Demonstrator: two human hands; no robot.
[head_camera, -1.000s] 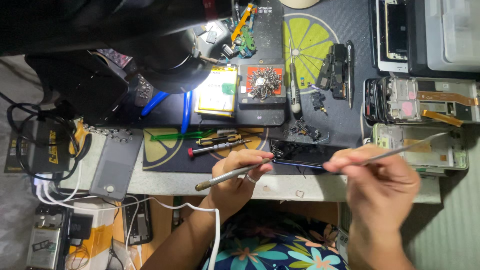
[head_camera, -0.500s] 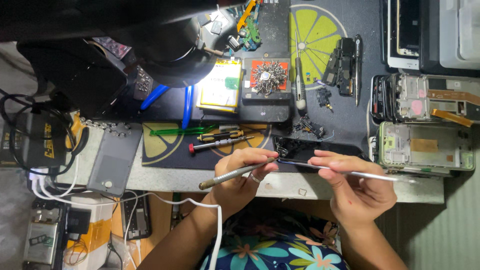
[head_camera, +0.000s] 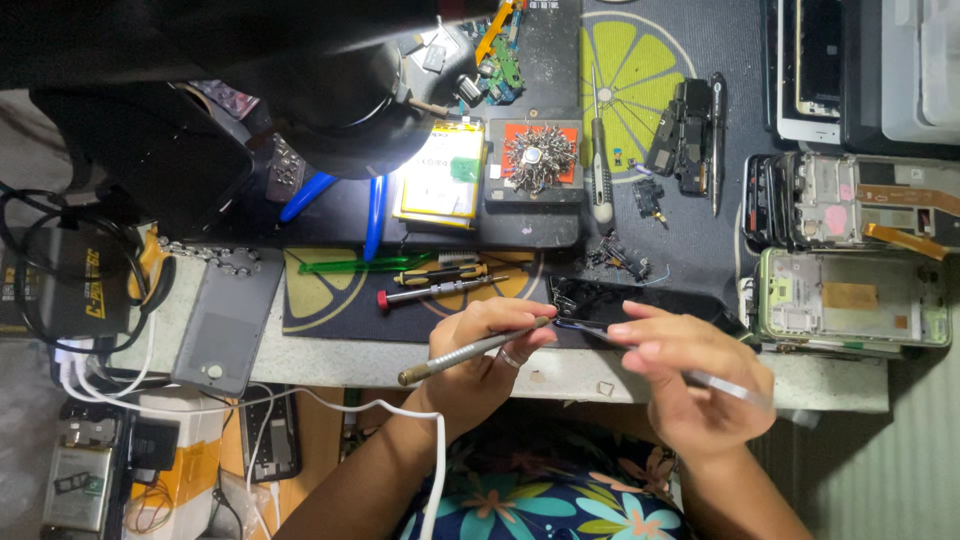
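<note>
Dark phone body (head_camera: 640, 300) lies at the near edge of the worktop (head_camera: 560, 368), on a black mat printed with lemon slices (head_camera: 640, 60), and both hands meet over its near side. In the head view, the left hand (head_camera: 480, 355) has its grip closed around a slim metal screwdriver (head_camera: 470, 351), whose tip reaches the phone body's near-left part while the handle end points out past the worktop's near edge. The right hand (head_camera: 690, 385) pinches thin metal tweezers (head_camera: 640, 350) between thumb and fingers, the points resting at the phone body's near edge just beside the screwdriver tip; the far end of the tweezers is blurred.

Just left of the phone body lie a red-tipped screwdriver (head_camera: 440, 292), a smaller yellow-marked one (head_camera: 440, 274) and a green plastic tool (head_camera: 365, 265). Farther in sit a yellow-edged flat battery (head_camera: 440, 185) and a red-and-black magnetic pad heaped with screws (head_camera: 540, 160). Toward the right edge rest two opened phone frames (head_camera: 850, 300), one above the other. Near the left edge lie a grey phone back (head_camera: 225, 320) and a black box (head_camera: 80, 290) with cables. A large dark lamp head (head_camera: 350, 100) covers the far-left area.
</note>
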